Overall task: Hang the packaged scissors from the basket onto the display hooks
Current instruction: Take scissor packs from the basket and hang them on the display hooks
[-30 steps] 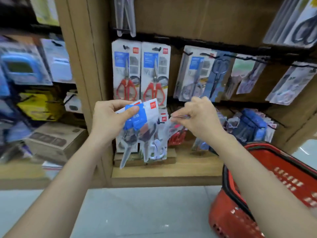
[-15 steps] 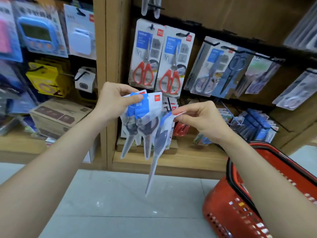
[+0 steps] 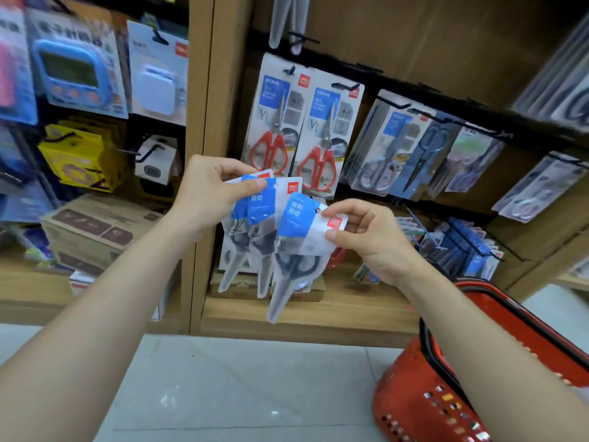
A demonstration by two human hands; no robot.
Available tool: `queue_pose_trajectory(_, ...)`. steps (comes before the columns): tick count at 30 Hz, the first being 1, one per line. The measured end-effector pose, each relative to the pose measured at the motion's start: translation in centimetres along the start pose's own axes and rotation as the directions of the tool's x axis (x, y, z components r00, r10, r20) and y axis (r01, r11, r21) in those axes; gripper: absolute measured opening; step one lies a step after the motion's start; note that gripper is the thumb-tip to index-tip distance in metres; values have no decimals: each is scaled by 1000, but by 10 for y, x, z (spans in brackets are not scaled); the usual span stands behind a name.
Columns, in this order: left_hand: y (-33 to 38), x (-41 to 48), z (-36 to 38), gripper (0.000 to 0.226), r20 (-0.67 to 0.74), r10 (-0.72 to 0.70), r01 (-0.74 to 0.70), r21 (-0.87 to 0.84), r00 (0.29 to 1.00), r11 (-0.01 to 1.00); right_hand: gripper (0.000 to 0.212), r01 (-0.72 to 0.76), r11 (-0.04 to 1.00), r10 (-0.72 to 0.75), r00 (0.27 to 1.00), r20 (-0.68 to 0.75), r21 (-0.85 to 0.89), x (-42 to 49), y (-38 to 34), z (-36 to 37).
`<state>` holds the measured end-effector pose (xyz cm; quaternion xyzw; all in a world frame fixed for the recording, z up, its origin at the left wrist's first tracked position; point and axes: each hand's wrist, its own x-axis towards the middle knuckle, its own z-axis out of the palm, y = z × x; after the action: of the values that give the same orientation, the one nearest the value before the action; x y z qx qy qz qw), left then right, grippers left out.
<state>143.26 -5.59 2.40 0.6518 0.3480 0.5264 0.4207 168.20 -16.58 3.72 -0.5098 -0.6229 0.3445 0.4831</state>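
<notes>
My left hand (image 3: pixel 210 193) pinches the tops of two blue-and-white scissor packs (image 3: pixel 259 215), which hang blades down. In front of them my right hand (image 3: pixel 369 237) holds a third scissor pack (image 3: pixel 296 237) by its white top corner, thumb and fingers pinching it. This pack shows dark handles and hangs tilted, tip toward the floor. Black display hooks (image 3: pixel 341 86) on the wooden panel carry red-handled scissor packs (image 3: pixel 322 135) just above my hands. The red basket (image 3: pixel 446 378) stands on the floor at lower right, under my right forearm.
More packs of grey and blue scissors (image 3: pixel 414 148) hang on hooks to the right. A lower hook (image 3: pixel 424 231) juts out near blue packs. A wooden shelf ledge (image 3: pixel 318 311) runs below. Left bay holds timers, yellow boxes and a cardboard box (image 3: pixel 95 224).
My right hand has drawn one pack away from the bunch and turned its printed front toward me. The view has tilted up and shifted, showing more of the left bay.
</notes>
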Motion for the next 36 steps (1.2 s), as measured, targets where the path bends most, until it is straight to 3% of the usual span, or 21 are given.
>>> queue_pose_trajectory(4,7,5,-2,5,-42,52,-50,32,998,998,42,14,999,-10,994,-106,33,15,-15,2)
queue_pose_trajectory(10,13,13,-7,6,-112,188,-176,110,976,978,15,59,996,-40,966,-254,68,46,-38,8)
queue_pose_trajectory(16,44,31,-16,17,-133,387,-353,222,912,909,14,222,974,-188,911,-368,51,85,-88,-2)
queue_pose_trajectory(23,120,82,-44,7,-91,532,-468,370,842,803,14,372,928,-329,823,-463,3,139,-182,-19)
queue_pose_trajectory(33,192,130,-65,7,-127,553,-457,430,823,779,10,429,896,-424,757,-497,-112,215,-267,-28)
queue_pose_trajectory(36,202,143,-62,9,-208,564,-424,472,799,773,11,454,876,-472,741,-478,-161,237,-279,-28)
